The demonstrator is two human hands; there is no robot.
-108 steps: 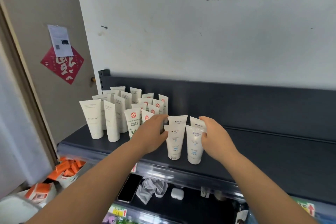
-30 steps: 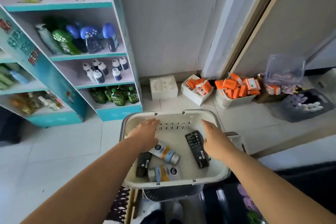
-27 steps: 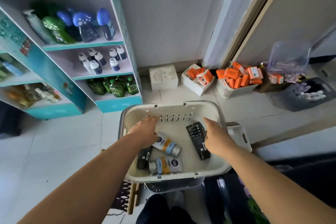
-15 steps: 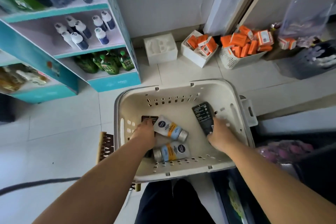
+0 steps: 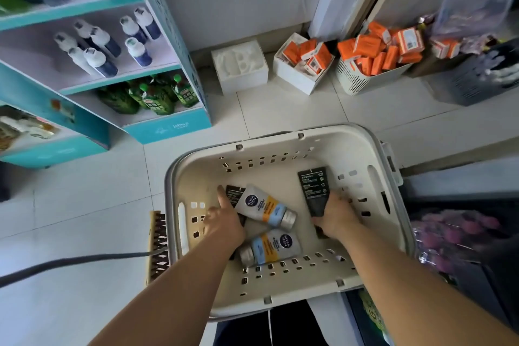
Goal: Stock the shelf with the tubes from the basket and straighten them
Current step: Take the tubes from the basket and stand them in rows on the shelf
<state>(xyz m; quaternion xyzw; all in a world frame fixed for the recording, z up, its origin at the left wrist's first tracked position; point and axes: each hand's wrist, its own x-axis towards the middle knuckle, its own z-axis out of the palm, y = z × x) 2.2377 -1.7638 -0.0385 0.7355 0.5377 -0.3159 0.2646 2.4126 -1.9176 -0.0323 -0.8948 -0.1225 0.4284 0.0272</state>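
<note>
A cream plastic basket (image 5: 393, 233) sits low in front of me with several tubes lying inside. My right hand (image 5: 335, 215) grips the lower end of a black tube (image 5: 314, 185) at the basket's right. My left hand (image 5: 223, 222) rests over a second black tube (image 5: 232, 194) at the left, one finger stretched along it; whether it holds the tube is unclear. Two white, orange and blue tubes lie between my hands, one (image 5: 264, 209) upper, one (image 5: 271, 246) lower. The shelf being stocked is out of view.
A teal display rack (image 5: 168, 126) with bottles and green pouches stands at the left. Along the far wall sit a white box (image 5: 240, 66), a box (image 5: 304, 64) and a basket (image 5: 370, 64) of orange packs, and a dark crate (image 5: 477, 78). A grey cable (image 5: 70, 261) crosses the tiled floor.
I turned from the dark shelf down to the basket. Both hands sank into it; the right hand closed round the black tube and the left came down onto the other black tube.
</note>
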